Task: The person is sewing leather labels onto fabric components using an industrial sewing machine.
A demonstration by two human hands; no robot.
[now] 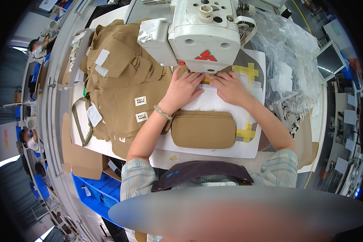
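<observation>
My left hand [184, 89] and my right hand [230, 86] reach in under the head of a white sewing machine [207, 36]. Their fingers lie stretched out and press down, fingertips nearly meeting below the needle area. A strip of tan fabric [182, 71] shows beside the left fingers; most of what lies under the fingertips is hidden. My left thumb stands apart from the other fingers. Nearer to me, a tan padded pouch-like piece [203, 130] with rounded corners lies on a white sheet [246, 151], touched by neither hand.
A heap of tan fabric pieces [123, 90] with white labels fills the left side. Yellow tape [248, 73] marks the sheet at right. Clear plastic bags [286, 48] pile up at far right. A blue crate [94, 195] stands below the table's left edge.
</observation>
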